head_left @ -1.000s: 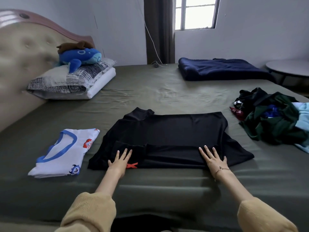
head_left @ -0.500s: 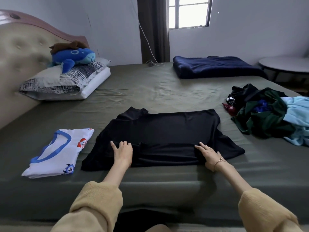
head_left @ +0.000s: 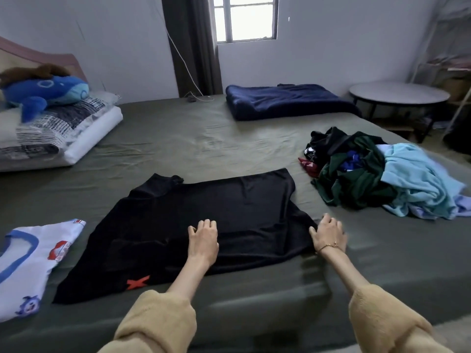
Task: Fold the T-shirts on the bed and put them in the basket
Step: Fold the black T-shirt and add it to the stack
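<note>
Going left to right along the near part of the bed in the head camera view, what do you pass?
White folded T-shirt → black T-shirt → left hand on it → right hand at its right edge → pile of unfolded clothes.

Smooth matt black cloth T-shirt [head_left: 211, 215], wrinkled olive sheet [head_left: 193, 138]

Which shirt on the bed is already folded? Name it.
The white shirt with blue trim, lying to the left of the black shirt. It is a neat folded rectangle; the black one lies spread under both hands, and the rest sit in a heap.
</note>
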The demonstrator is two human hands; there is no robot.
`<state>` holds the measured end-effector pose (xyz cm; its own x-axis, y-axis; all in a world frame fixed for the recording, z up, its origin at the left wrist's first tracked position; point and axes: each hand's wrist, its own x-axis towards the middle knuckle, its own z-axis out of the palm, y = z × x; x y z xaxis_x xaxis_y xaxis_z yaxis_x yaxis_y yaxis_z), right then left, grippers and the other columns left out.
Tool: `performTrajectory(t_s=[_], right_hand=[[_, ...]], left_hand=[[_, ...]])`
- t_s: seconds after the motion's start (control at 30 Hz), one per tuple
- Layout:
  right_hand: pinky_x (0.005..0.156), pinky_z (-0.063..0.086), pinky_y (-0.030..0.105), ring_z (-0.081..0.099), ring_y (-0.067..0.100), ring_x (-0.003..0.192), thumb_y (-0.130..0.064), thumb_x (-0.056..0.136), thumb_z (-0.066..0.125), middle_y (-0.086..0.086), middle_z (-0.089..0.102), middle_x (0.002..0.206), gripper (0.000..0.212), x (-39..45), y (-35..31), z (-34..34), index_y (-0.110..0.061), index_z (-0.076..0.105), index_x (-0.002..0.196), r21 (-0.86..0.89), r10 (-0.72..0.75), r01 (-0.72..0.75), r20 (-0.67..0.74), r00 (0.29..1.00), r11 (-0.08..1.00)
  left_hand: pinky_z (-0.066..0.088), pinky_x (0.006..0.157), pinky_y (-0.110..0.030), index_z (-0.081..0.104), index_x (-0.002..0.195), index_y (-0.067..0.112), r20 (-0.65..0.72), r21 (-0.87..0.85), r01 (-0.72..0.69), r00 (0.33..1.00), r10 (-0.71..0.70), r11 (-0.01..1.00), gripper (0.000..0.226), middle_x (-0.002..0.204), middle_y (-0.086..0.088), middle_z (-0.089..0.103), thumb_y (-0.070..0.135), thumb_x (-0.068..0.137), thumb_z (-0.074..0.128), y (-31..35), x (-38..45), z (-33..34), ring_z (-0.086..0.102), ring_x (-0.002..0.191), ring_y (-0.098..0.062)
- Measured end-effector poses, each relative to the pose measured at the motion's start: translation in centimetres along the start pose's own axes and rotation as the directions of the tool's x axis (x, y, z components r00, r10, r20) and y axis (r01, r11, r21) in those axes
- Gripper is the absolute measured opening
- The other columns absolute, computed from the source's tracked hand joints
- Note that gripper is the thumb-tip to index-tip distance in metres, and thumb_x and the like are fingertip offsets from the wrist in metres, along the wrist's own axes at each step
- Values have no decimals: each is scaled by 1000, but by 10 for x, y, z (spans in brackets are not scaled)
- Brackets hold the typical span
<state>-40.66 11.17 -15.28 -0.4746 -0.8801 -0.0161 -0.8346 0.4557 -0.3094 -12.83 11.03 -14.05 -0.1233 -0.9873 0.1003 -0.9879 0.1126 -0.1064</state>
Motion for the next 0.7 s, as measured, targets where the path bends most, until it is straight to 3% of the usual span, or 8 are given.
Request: performTrajectory(t_s=[0.1, 0.27, 0.47, 0.57, 0.63, 0.7], right_hand=[[88, 44, 37, 54, 31, 116, -31, 97, 45, 17, 58, 123, 34, 6, 8, -2, -5, 45, 119, 16, 2, -3, 69, 998, 1000], [86, 46, 33, 59, 29, 108, -24, 91, 52, 14, 61, 119, 33, 6, 28, -14, -7, 51, 120, 61, 69, -77, 128, 989, 995], [82, 45, 33, 59, 30, 108, -30, 89, 53, 14, 61, 116, 37, -2, 40, -20, -8, 42, 117, 57, 91, -100, 146, 985, 993], [77, 43, 32, 60, 31, 104, -33, 87, 55, 14, 63, 111, 42, -5, 40, -20, -7, 38, 116, 78, 106, -115, 114, 988, 990], [72, 41, 32, 61, 31, 99, -24, 86, 55, 14, 64, 107, 42, -6, 37, -18, -7, 36, 119, 92, 79, -85, 69, 995, 992], [71, 39, 32, 60, 32, 99, -14, 86, 51, 14, 60, 109, 35, -8, 32, -17, -8, 37, 118, 109, 48, -53, 48, 998, 993]], left_hand=[[34, 104, -35, 45, 119, 14, 13, -49, -41, 999, 41, 998, 30, 122, 0, 48, 8, 90, 44, 26, 12, 0, 44, 117, -17], [37, 99, -33, 47, 116, 14, -18, -94, -90, 996, 88, 992, 30, 119, 0, 50, 4, 88, 42, 61, 25, 3, 45, 113, -18], [38, 97, -33, 45, 119, 15, -41, -148, -117, 993, 112, 982, 25, 121, 0, 48, 12, 95, 38, 94, 30, 9, 45, 114, -17], [36, 100, -33, 40, 131, 16, -41, -218, -138, 990, 133, 966, 33, 132, 0, 42, 22, 100, 32, 95, 27, 15, 39, 123, -16], [22, 114, -39, 22, 148, 17, 51, -322, -167, 980, 194, 932, 48, 152, 0, 23, 33, 103, 25, 87, 25, 22, 20, 141, -15], [-4, 117, -46, -5, 151, 25, 158, -366, -215, 944, 288, 905, 57, 159, 5, -9, 45, 101, 14, 76, 18, 29, -11, 146, -8]])
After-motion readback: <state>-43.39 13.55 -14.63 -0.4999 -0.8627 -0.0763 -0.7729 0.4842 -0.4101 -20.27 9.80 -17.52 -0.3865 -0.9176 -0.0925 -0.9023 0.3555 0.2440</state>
